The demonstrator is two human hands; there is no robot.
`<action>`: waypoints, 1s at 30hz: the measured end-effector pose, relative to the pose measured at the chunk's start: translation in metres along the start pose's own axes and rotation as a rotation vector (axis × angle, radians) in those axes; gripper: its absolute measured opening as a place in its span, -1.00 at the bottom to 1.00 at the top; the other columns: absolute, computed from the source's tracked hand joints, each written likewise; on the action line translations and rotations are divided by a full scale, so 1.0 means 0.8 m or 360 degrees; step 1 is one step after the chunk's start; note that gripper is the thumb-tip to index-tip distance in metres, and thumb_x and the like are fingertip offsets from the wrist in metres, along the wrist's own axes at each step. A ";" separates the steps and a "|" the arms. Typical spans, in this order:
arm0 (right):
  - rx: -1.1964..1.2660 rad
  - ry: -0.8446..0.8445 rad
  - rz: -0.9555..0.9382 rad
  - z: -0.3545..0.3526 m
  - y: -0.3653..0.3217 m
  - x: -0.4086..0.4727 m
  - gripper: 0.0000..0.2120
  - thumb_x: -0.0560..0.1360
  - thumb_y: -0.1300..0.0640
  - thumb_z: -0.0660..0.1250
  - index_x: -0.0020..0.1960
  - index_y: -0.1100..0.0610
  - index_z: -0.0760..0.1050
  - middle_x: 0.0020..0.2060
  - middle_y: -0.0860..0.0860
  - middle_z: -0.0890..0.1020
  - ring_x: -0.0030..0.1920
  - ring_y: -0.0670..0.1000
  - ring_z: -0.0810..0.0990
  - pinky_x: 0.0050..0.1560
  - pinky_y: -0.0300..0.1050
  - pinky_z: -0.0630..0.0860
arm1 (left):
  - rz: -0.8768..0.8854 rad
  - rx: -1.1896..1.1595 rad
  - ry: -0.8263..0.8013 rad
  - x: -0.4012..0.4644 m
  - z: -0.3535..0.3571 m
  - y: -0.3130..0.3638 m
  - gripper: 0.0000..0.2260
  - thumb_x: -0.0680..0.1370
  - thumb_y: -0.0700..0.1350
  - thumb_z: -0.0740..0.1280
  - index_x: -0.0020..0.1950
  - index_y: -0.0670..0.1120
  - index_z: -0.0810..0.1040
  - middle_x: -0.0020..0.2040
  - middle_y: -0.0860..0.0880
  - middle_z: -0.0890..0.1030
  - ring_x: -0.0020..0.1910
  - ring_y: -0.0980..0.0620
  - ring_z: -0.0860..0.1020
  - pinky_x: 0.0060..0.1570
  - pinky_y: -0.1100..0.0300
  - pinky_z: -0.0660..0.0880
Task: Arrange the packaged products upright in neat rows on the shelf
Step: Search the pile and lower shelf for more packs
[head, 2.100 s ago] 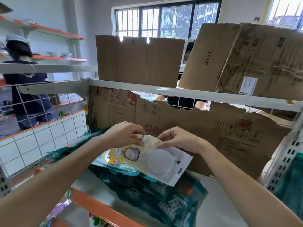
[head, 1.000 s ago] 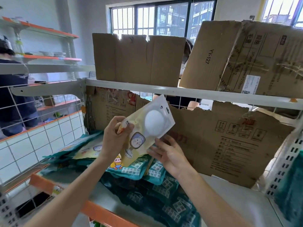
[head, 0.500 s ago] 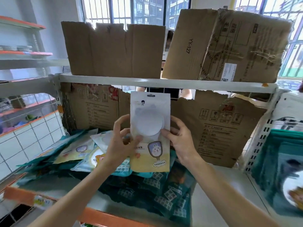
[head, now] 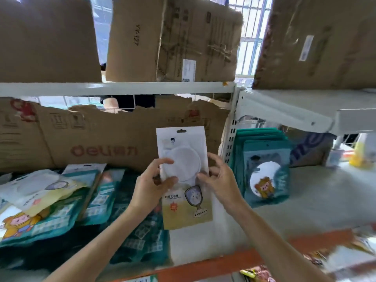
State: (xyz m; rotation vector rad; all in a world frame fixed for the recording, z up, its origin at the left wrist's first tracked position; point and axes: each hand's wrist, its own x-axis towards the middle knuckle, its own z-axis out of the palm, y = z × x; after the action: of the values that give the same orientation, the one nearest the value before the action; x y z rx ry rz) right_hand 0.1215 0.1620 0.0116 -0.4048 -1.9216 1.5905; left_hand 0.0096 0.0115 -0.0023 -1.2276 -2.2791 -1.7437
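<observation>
I hold a white-and-yellow packet [head: 184, 151] with a round white pad upright in front of me, above the shelf [head: 205, 247]. My left hand [head: 151, 186] grips its left edge, thumb on the front. My right hand [head: 220, 178] pinches its right edge. A loose heap of teal and yellow packets [head: 61, 202] lies flat on the shelf to the left. In the bay to the right, a row of teal packets [head: 266, 171] stands upright.
A torn brown cardboard sheet [head: 105, 143] lines the back of the shelf. Cardboard boxes [head: 173, 39] sit on the upper shelf. A perforated white upright [head: 230, 135] divides the two bays. The shelf's orange front edge [head: 234, 261] runs below my arms.
My view has swung right, bringing the right bay with the upright teal packets into sight. The packet, turned upright earlier, has moved right with both hands toward the white upright.
</observation>
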 end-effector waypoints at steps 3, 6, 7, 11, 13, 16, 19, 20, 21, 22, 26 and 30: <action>-0.0052 0.0065 -0.0001 -0.054 0.007 -0.013 -0.51 0.42 0.31 0.42 0.25 0.00 0.37 -0.10 -0.05 0.65 -0.13 -0.14 0.65 -0.21 -0.26 0.58 | 0.0018 -0.0046 -0.0077 -0.005 0.047 0.027 -0.69 0.45 -0.19 0.44 0.08 0.11 0.46 -0.48 0.03 0.42 -0.56 0.13 0.35 -0.52 0.33 0.33; -0.0019 0.0104 0.0038 -0.107 0.017 -0.027 -0.53 0.42 0.32 0.42 0.23 -0.01 0.39 -0.05 0.05 0.67 -0.07 -0.03 0.66 -0.15 -0.16 0.62 | 0.0057 -0.0018 -0.0147 -0.010 0.091 0.054 -0.71 0.45 -0.23 0.43 0.07 0.06 0.47 -0.53 0.13 0.41 -0.56 0.18 0.36 -0.52 0.41 0.28; 0.0005 0.0114 0.0054 -0.126 0.020 -0.033 -0.53 0.42 0.32 0.42 0.23 -0.01 0.40 -0.06 0.07 0.67 -0.08 -0.01 0.66 -0.13 -0.10 0.63 | 0.0080 -0.0015 -0.0172 -0.013 0.107 0.063 -0.70 0.45 -0.22 0.43 0.07 0.07 0.47 -0.52 0.10 0.42 -0.54 0.15 0.37 -0.52 0.36 0.31; 0.0016 0.0157 0.0055 -0.213 0.036 -0.057 -0.56 0.43 0.34 0.40 0.16 -0.08 0.42 -0.12 0.08 0.68 -0.17 -0.08 0.66 -0.18 -0.15 0.61 | 0.0090 -0.0103 -0.0219 -0.025 0.192 0.100 -0.66 0.42 -0.23 0.47 0.02 0.14 0.48 -0.31 -0.30 0.44 -0.39 -0.24 0.44 -0.42 0.08 0.44; 0.0021 0.0187 0.0087 -0.267 0.043 -0.072 -0.55 0.43 0.36 0.39 0.19 -0.04 0.43 -0.12 0.10 0.68 -0.15 0.00 0.66 -0.13 -0.07 0.63 | 0.0122 -0.0138 -0.0223 -0.034 0.244 0.117 -0.65 0.36 -0.18 0.48 -0.02 0.19 0.47 -0.36 -0.24 0.38 -0.45 -0.17 0.38 -0.45 0.11 0.40; -0.0002 0.0261 0.0132 -0.353 0.048 -0.101 -0.53 0.43 0.40 0.37 0.28 0.13 0.40 -0.19 0.12 0.65 -0.25 -0.06 0.65 -0.20 -0.14 0.62 | 0.0085 -0.0125 -0.0326 -0.049 0.326 0.145 -0.63 0.41 -0.18 0.47 -0.03 0.26 0.45 -0.29 -0.08 0.47 -0.40 -0.17 0.49 -0.36 -0.01 0.50; -0.0098 0.0375 0.0167 -0.431 0.048 -0.129 -0.54 0.42 0.40 0.38 0.26 0.12 0.41 -0.22 0.12 0.63 -0.34 -0.16 0.61 -0.32 -0.32 0.54 | 0.0225 -0.0116 -0.0386 -0.062 0.401 0.176 -0.64 0.49 -0.23 0.38 0.04 0.23 0.42 -0.38 0.00 0.30 -0.52 0.11 0.34 -0.44 0.20 0.39; -0.0115 0.0408 0.0199 -0.455 0.048 -0.138 -0.53 0.42 0.37 0.39 0.26 0.09 0.41 -0.22 0.11 0.65 -0.30 -0.11 0.62 -0.30 -0.31 0.55 | 0.0265 -0.0094 -0.0416 -0.067 0.423 0.187 -0.66 0.51 -0.26 0.34 0.07 0.19 0.41 -0.41 0.01 0.27 -0.53 0.14 0.32 -0.46 0.31 0.32; -0.0123 0.0433 0.0229 -0.478 0.050 -0.145 -0.52 0.41 0.36 0.40 0.26 0.06 0.41 -0.23 0.08 0.65 -0.28 -0.07 0.62 -0.28 -0.29 0.57 | 0.0285 -0.0086 -0.0457 -0.071 0.442 0.198 -0.67 0.53 -0.28 0.31 0.08 0.16 0.41 -0.44 0.01 0.28 -0.53 0.15 0.33 -0.46 0.36 0.28; -0.0125 0.0456 0.0245 -0.499 0.051 -0.153 -0.53 0.42 0.36 0.39 0.24 0.04 0.41 -0.26 0.07 0.65 -0.28 -0.05 0.61 -0.28 -0.29 0.57 | 0.0287 -0.0086 -0.0494 -0.075 0.460 0.207 -0.65 0.54 -0.29 0.29 0.08 0.18 0.41 -0.44 0.00 0.33 -0.50 0.14 0.36 -0.44 0.35 0.29; -0.0185 0.0569 0.0219 -0.569 0.059 -0.178 -0.61 0.46 0.35 0.34 0.22 0.06 0.42 -0.30 0.12 0.65 -0.34 -0.10 0.61 -0.30 -0.21 0.58 | 0.0376 -0.0033 -0.0592 -0.079 0.526 0.238 -0.64 0.54 -0.24 0.30 0.06 0.25 0.39 -0.40 0.02 0.54 -0.40 0.11 0.50 -0.38 0.41 0.36; -0.0184 0.0725 0.0236 -0.623 0.075 -0.191 -0.66 0.47 0.35 0.32 0.19 0.08 0.44 -0.34 0.02 0.65 -0.38 -0.17 0.59 -0.36 -0.29 0.49 | 0.0387 -0.0053 -0.0701 -0.078 0.582 0.259 -0.74 0.54 -0.16 0.33 0.15 0.13 0.47 -0.33 -0.05 0.59 -0.36 0.08 0.54 -0.32 0.31 0.45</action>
State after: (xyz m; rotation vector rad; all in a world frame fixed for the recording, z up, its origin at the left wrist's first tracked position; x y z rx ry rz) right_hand 0.5405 0.4745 -0.0369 -0.8931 -1.6611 1.3335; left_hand 0.3713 0.3737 -0.0381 -1.9681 -2.1750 -1.5527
